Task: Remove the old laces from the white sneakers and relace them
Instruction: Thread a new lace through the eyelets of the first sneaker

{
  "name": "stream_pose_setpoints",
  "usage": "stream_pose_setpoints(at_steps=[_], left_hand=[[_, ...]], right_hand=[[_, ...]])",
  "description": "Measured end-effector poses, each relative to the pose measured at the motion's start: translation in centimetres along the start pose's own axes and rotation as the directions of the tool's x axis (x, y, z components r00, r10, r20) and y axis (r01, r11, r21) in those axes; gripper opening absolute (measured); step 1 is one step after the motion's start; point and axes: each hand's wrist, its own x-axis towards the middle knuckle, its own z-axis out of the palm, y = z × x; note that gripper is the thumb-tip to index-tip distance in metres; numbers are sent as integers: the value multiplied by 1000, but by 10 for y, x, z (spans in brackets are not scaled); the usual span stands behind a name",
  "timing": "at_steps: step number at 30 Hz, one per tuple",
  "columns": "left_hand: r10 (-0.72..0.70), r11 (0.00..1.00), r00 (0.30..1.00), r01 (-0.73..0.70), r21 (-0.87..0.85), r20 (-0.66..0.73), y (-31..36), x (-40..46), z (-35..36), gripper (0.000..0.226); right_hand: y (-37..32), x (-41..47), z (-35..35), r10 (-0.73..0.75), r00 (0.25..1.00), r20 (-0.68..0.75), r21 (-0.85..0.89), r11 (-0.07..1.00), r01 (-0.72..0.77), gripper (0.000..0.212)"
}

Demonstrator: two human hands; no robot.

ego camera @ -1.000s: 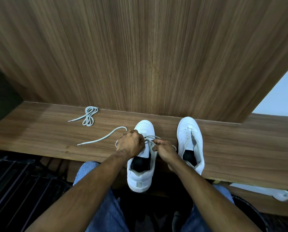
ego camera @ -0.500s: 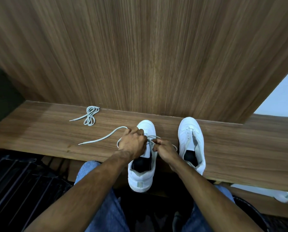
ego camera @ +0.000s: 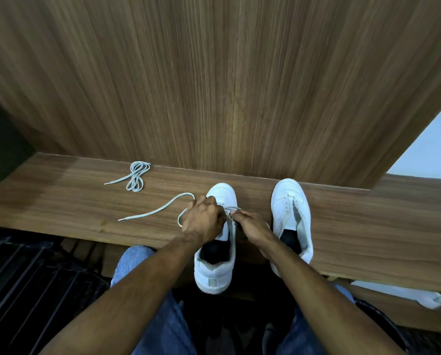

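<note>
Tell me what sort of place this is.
Probably indoors at home, perhaps an entryway: a wood-grain bench against a matching panel, sneakers on it, and a dark wire rack below.

Bare forearms, no sleeves; left hand (ego camera: pixel 203 221) and right hand (ego camera: pixel 253 225) ungloved; blue denim jeans (ego camera: pixel 160 326) on both legs.

Home entryway; wooden shoe bench (ego camera: pixel 368 226)

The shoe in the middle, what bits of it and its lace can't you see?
- Head view: left hand covers the left sneaker's eyelets, so how far the lace is threaded is hidden.
- Right hand hides the lace's other end.
- Left sneaker's inside: too dark.
</note>
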Motion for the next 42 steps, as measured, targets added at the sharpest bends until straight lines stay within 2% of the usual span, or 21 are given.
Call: stream_pose_setpoints(at_steps=[4, 7, 10, 11, 13, 15, 16, 18, 20, 23, 26, 28, 30, 31, 33, 34, 35, 37, 39, 40, 42], left_hand=[[-81, 990, 996, 77, -118, -27, -1, -3, 4, 24], [-67, 989, 997, 61, -131, -40, -2, -10, 6, 21], [-91, 972, 993, 71, -223, -79, -5, -15, 4, 24], [-128, 962, 988, 102, -253, -88, -7, -17, 2, 26], [-214, 937, 975, 186, -296, -67, -12, -20, -3, 29], [-296, 901, 955, 276, -334, -8, -13, -21, -5, 25], [-317, 894, 948, 303, -329, 13, -12, -21, -6, 22], [-332, 900, 943, 323, -294, 19, -10, -21, -6, 18], [-343, 900, 939, 338, -276, 29, -8, -19, -6, 19], [-359, 896, 932, 357, -264, 44, -5, -16, -8, 21], [-368, 892, 927, 373, -254, 67, -5, -17, -10, 23], [-381, 884, 921, 388, -260, 81, -6, -18, -11, 23], [-391, 874, 916, 400, -277, 89, -6, -18, -12, 23], [-391, 871, 916, 401, -283, 92, -6, -18, -13, 23], [-390, 869, 916, 400, -291, 92, -7, -18, -14, 22], [-393, 867, 915, 402, -295, 93, -7, -18, -14, 22], [-394, 865, 914, 403, -297, 93, -8, -18, -13, 21], [-395, 867, 914, 403, -294, 91, -8, -18, -13, 21], [-395, 869, 914, 403, -288, 89, -7, -18, -14, 22], [-394, 870, 915, 402, -286, 89, -7, -18, -14, 22], [-390, 870, 916, 400, -287, 92, -7, -17, -14, 22]], right_hand=[[2, 12, 4, -39, 999, -22, -112, 993, 36, 17], [0, 20, 7, -76, 996, -44, -305, 951, 59, 24], [-5, 21, -1, -94, 989, -111, -386, 922, 44, 27], [-8, 21, -7, -98, 983, -157, -350, 936, 37, 26], [-15, 21, -24, -63, 951, -304, -143, 990, 20, 27], [-22, 23, -47, -53, 884, -464, 47, 995, 84, 27], [-25, 23, -55, -77, 844, -531, 63, 990, 130, 23], [-33, 15, -63, -155, 787, -598, -32, 985, 170, 15], [-27, 7, -58, -298, 783, -546, -299, 942, 151, 13], [-2, 3, -36, -516, 815, -266, -635, 729, 254, 20], [12, 5, -9, -498, 867, 0, -777, 546, 313, 26], [12, 6, 4, -416, 908, 45, -812, 515, 276, 24], [10, 8, 9, -400, 917, 16, -798, 548, 253, 23], [6, 9, 7, -384, 923, -37, -735, 636, 235, 20], [-6, 9, -2, -312, 934, -175, -417, 882, 217, 17], [-14, 9, -10, -283, 929, -236, -206, 949, 237, 19], [-23, 8, -19, -291, 902, -318, -48, 955, 291, 22], [-36, 7, -40, -301, 803, -515, 113, 904, 412, 28], [-39, 10, -56, -282, 714, -641, 106, 889, 446, 23], [-38, 12, -60, -291, 700, -652, 50, 905, 422, 18], [-28, 14, -61, -311, 780, -544, -144, 950, 278, 11]])
